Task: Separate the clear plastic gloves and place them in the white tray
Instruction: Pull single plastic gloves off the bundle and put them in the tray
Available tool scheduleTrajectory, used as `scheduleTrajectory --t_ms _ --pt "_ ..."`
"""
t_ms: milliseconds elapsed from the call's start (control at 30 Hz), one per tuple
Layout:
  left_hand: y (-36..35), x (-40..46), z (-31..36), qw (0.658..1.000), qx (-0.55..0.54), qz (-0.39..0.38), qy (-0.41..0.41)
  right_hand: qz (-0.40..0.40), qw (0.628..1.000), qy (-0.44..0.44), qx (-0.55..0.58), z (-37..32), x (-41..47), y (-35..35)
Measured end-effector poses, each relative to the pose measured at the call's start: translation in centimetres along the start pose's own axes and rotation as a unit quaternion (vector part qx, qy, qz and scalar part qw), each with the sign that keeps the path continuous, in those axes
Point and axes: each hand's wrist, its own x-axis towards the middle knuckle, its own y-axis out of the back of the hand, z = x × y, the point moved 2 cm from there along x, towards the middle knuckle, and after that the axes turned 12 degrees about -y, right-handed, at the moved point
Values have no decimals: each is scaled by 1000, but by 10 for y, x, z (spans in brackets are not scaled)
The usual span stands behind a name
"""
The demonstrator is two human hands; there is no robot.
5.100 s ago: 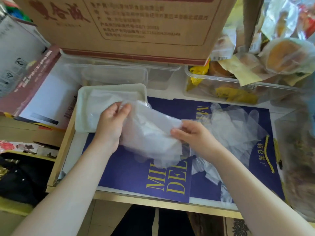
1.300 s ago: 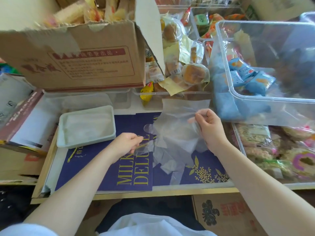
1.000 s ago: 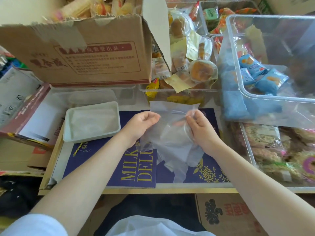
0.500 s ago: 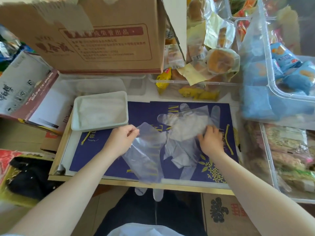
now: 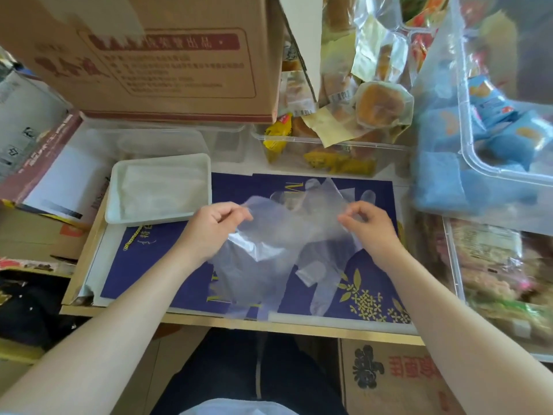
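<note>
We worked beneath a big cardboard box point(image 5: 155, 58) that stood at the back of the table, with a clear bin of blue packets point(image 5: 490, 139) to the right and a clear tub of wrapped buns point(image 5: 338, 145) between them. On the table lay a dark blue sheet with gold print point(image 5: 167, 265), and on its far left corner sat the white tray point(image 5: 118, 187), already holding some pale, flattened film. Over the middle of the sheet we held up a clear plastic glove point(image 5: 287, 232), stretched between our two hands and raised off the surface, its lower part drooping toward the near edge of the table. Our left hand point(image 5: 214, 229) pinched the glove's left edge between thumb and curled fingers; our right hand point(image 5: 366, 227) pinched its right edge the same way. More clear gloves point(image 5: 326, 190) lay loose on the sheet just beyond and below the held one, well apart from the tray.
</note>
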Motion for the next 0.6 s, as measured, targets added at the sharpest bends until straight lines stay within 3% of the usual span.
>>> scheduleTrajectory --t_ms 67,133,267,400,600 --pt "2 8 2 998 -14 65 -3 -123 986 37 111 -18 -15 12" --pt "6 19 3 993 -26 118 -1 -196 969 111 104 -37 -30 24" --pt "11 43 4 980 -111 161 44 -264 951 159 41 -71 -59 31" --pt "3 55 17 962 -237 98 97 -322 936 143 15 -89 -79 23" --pt "5 61 33 952 -256 159 48 -413 883 188 -117 -105 -98 23"
